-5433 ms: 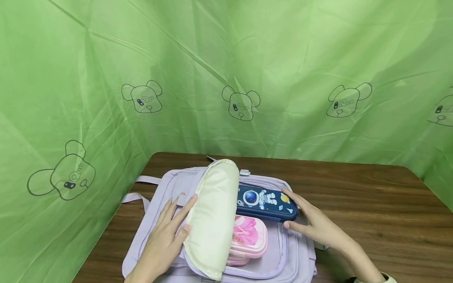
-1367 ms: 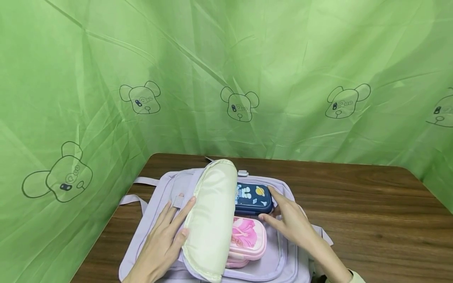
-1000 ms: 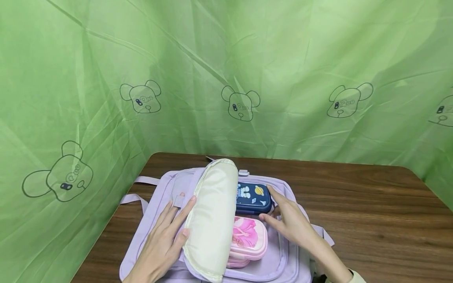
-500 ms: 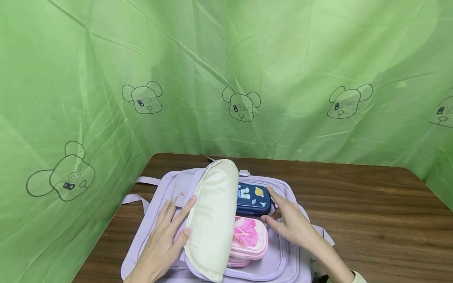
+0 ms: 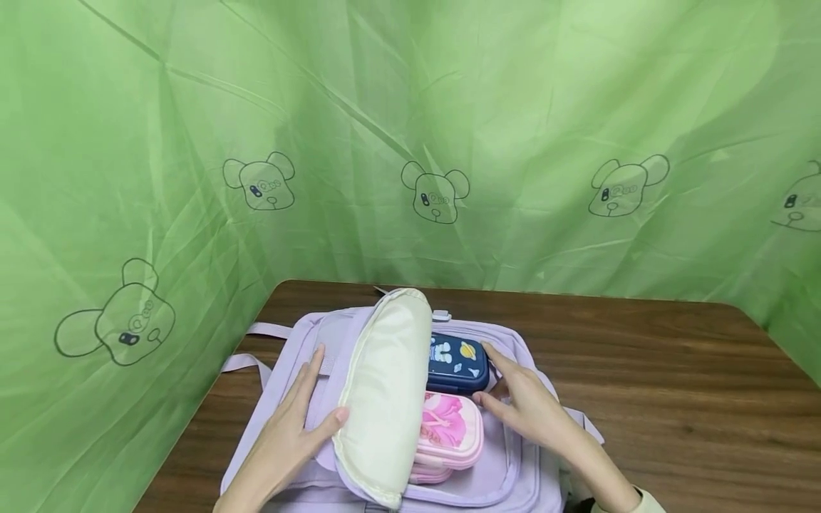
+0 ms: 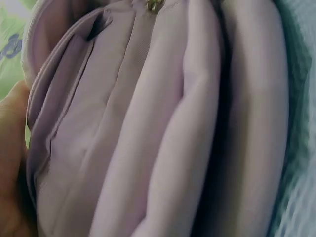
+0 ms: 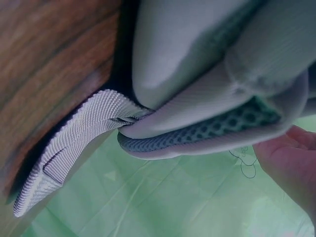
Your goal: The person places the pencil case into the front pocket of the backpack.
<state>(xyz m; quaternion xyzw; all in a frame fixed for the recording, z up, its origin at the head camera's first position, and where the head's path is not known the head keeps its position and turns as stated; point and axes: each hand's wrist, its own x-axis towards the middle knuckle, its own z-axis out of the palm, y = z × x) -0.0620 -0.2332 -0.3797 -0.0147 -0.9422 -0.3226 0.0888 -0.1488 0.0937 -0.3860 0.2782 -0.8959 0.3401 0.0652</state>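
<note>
A lilac backpack [image 5: 494, 486] lies on the table, its front flap folded back to show a cream lining [image 5: 383, 399]. My left hand [image 5: 282, 434] rests along the flap with straight fingers, thumb on the lining's edge. At the pocket opening, my right hand [image 5: 526, 402] holds the outer end of a navy pencil case [image 5: 458, 365] with an astronaut and planet design, thumb and index finger at its two corners. The case's other end is hidden under the flap. Beside it, nearer me, a pink pencil case [image 5: 452, 431] also sticks out from under the flap.
The brown wooden table [image 5: 673, 385] extends to the right of the bag. Lilac straps [image 5: 246, 362] trail off the bag's left side, and a webbing strap [image 7: 74, 143] shows in the right wrist view. Green fabric [image 5: 513, 107] printed with bear heads encloses the table.
Since the oldest frame, my right hand and the navy case have shifted left, further under the flap. My left hand's spread fingers have drawn together. The pink case stays in place.
</note>
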